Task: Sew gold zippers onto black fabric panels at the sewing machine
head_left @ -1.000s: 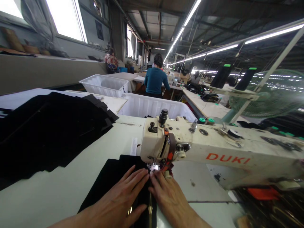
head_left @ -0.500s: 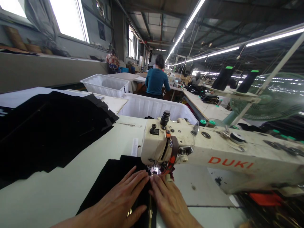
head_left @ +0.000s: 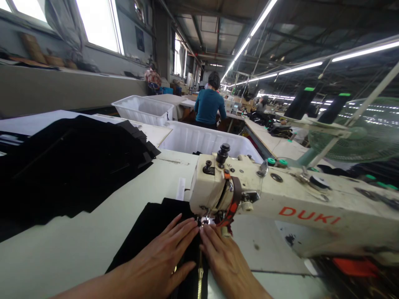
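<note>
A black fabric piece (head_left: pixel 140 236) lies on the pale table, partly under the head of a sewing machine (head_left: pixel 207 182). My left hand (head_left: pixel 170 253) rests flat on the fabric, fingers stretched toward the lit needle area and thumb apart. Beside it, my right hand (head_left: pixel 226 257) presses down with its fingers flat and close together, just in front of the presser foot (head_left: pixel 204 220). A gold-toothed zipper (head_left: pixel 200 276) runs along the fabric between both hands. The fingertips partly hide the seam under the foot.
A large stack of black fabric pieces (head_left: pixel 71 166) covers the left of the table. Behind the machine stand white plastic bins (head_left: pixel 215 139). Thread cones (head_left: pixel 301 104) and a green fan (head_left: pixel 358 133) are at the right. A person in a teal top (head_left: pixel 209 106) sits ahead.
The whole view has shifted slightly, so most things appear further right. Both hands keep nearly the same flat pose on the fabric by the presser foot.
</note>
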The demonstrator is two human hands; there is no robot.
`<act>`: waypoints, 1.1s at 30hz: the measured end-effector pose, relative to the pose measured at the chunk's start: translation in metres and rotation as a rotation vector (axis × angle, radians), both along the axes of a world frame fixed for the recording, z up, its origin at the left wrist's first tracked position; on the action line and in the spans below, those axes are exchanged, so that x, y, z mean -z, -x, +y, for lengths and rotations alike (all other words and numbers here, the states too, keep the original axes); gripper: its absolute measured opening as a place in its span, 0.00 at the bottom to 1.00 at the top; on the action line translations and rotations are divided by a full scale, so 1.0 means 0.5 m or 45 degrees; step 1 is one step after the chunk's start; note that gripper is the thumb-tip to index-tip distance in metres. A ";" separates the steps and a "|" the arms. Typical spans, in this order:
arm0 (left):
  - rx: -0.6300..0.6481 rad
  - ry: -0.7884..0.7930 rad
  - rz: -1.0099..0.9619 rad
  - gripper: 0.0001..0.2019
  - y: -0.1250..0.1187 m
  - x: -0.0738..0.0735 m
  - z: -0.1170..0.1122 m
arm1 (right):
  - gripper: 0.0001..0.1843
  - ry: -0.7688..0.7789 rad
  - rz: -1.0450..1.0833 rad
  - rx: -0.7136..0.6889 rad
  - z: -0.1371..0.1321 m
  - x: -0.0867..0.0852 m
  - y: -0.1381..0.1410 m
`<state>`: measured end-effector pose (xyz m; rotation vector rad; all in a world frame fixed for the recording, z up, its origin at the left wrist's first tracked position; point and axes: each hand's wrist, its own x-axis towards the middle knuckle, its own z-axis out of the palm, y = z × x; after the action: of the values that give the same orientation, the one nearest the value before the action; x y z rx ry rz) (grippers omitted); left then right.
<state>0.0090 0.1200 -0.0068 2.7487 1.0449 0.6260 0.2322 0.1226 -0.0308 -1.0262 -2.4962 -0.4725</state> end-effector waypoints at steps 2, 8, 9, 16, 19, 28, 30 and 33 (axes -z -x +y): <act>0.014 -0.002 0.015 0.33 -0.001 -0.001 0.001 | 0.21 0.006 -0.010 -0.005 -0.002 -0.004 0.001; 0.004 0.030 0.033 0.32 -0.004 -0.009 0.003 | 0.24 0.093 -0.047 -0.044 -0.002 -0.018 -0.005; 0.003 0.039 0.031 0.32 -0.004 -0.009 0.002 | 0.25 0.111 -0.046 -0.047 -0.002 -0.020 -0.006; -0.016 0.044 -0.024 0.30 -0.001 -0.015 0.005 | 0.29 0.203 -0.091 -0.079 0.002 -0.030 -0.016; 0.005 0.025 -0.019 0.29 -0.002 -0.017 0.010 | 0.32 0.213 -0.120 -0.047 0.000 -0.021 -0.022; -0.007 0.128 0.184 0.27 -0.002 -0.039 0.003 | 0.34 0.352 -0.038 -0.006 -0.006 -0.040 -0.018; 0.013 0.186 0.241 0.34 0.000 -0.048 -0.041 | 0.31 0.438 0.025 0.010 -0.027 -0.062 -0.016; 0.044 0.194 0.243 0.54 0.004 -0.046 -0.130 | 0.34 0.581 0.133 -0.002 -0.097 -0.089 -0.017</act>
<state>0.0069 0.0550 0.0161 2.7258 1.0321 0.2706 0.2409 0.0741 0.0139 -1.1738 -2.5651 0.1620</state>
